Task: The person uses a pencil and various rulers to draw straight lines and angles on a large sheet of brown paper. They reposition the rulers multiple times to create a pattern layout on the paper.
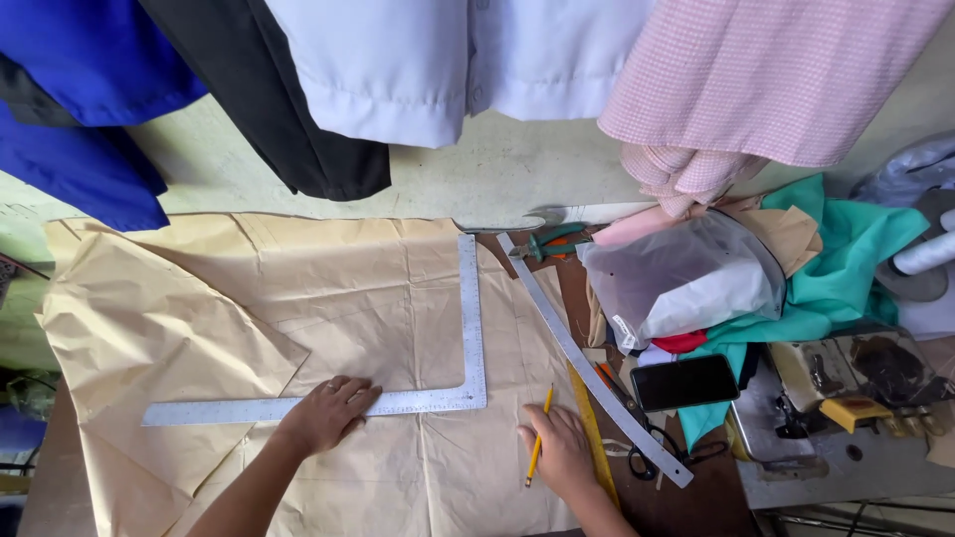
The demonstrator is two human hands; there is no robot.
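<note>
While my left hand (323, 413) presses flat, fingers spread, on the square (468, 390) lying on the paper (259, 298), my right hand (559, 449) pinches a pencil (538, 449); any drawn lines are too faint to judge, and no cutting shows.

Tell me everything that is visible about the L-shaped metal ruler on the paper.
The L-shaped ruler looks like flat, silver-grey metal with fine graduation marks along its edges. Its long arm lies across the tan pattern paper, from the lower left to a corner at the right; its shorter arm runs from that corner toward the wall. It lies flat. The left hand presses on the long arm. The right hand, apart from it, holds a yellow pencil.
</note>
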